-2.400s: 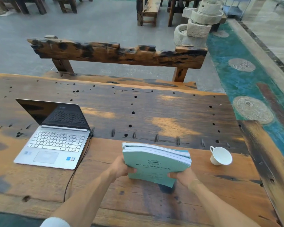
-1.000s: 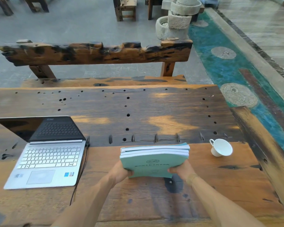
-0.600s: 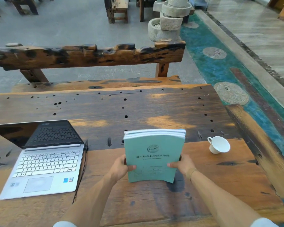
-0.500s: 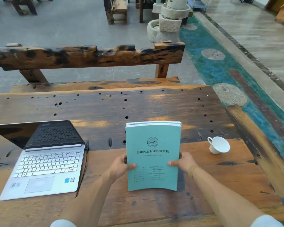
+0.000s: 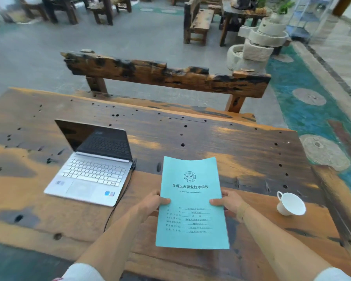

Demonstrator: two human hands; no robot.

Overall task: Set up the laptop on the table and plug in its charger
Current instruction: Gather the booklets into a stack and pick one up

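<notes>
A silver laptop (image 5: 90, 171) stands open on the wooden table (image 5: 221, 151), left of centre, its screen dark. A black charger cable (image 5: 120, 197) is plugged into the laptop's right side and runs toward the near table edge. Between my hands is a stack of teal booklets (image 5: 192, 201), cover up, with printed text. My left hand (image 5: 152, 203) grips its left edge and my right hand (image 5: 229, 201) grips its right edge. The far end of the cable is out of view.
A white cup (image 5: 290, 204) lies on its side at the right of the table. A rough wooden bench (image 5: 166, 75) stands beyond the far edge. Stone millstones (image 5: 257, 43) and more wooden furniture (image 5: 197, 19) sit further back.
The booklets, held with spines facing me, have been tipped flat so the cover faces up. My view has shifted, so the laptop sits nearer the centre.
</notes>
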